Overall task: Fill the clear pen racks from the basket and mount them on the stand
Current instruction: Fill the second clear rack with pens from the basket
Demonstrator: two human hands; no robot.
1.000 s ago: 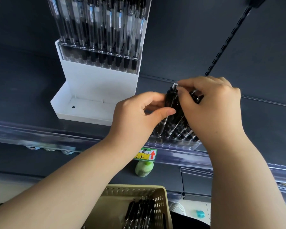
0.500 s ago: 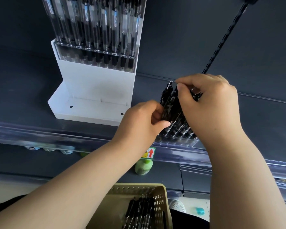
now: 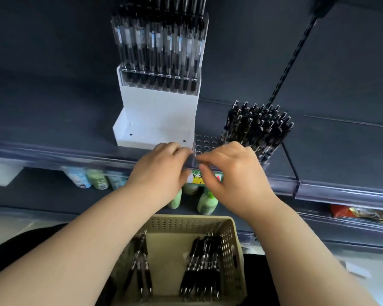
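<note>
A clear pen rack stands on the dark shelf, right of the white stand. Its right part is packed with upright black pens; its left rows of holes are bare. My left hand and my right hand meet at the rack's near left corner, fingertips pinched on its clear edge, slightly blurred. A filled rack sits high on the stand, whose lower step is bare. The beige basket below holds two bunches of black pens.
The shelf's clear front rail runs across, with a yellow price tag behind my hands. Green and pale bottles stand on the lower shelf. A slotted black upright rises right of the pens.
Both hands have let go of the pen tops and dropped to the rack's near left corner. The pens now stand uncovered, and the view has tilted down, showing more of the basket.
</note>
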